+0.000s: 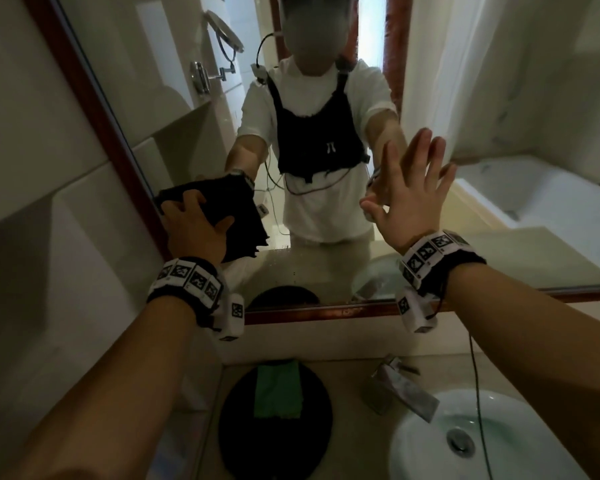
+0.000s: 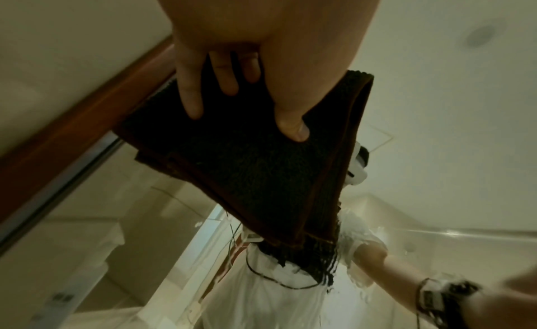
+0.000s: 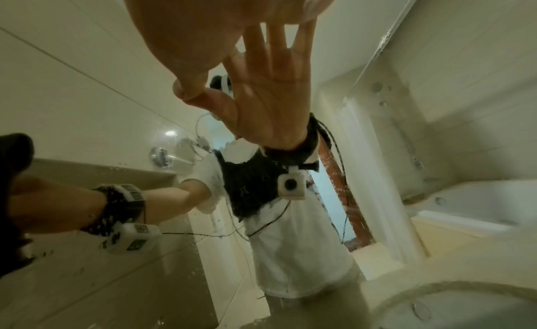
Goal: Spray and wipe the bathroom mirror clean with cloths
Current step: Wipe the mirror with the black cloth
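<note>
Fingers (image 2: 191, 90) of the left hand (image 1: 196, 230) spread flat, pressing a folded dark cloth (image 2: 250, 164) on the mirror (image 1: 309, 271) near its wooden frame (image 1: 84, 98), long axis diagonal. Right hand (image 1: 413, 199) flat, fingers apart, on glass. Only the head view shows the green cloth (image 1: 278, 389) on the counter (image 1: 347, 410).

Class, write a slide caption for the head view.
Left hand presses dark cloth on mirror; right hand open against glass.

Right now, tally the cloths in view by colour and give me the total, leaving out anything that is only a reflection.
Dark brown cloth: 1, pressed flat on the mirror by the left hand
Green cloth: 1, lying on the round black tray on the counter
Total: 2 cloths
</note>
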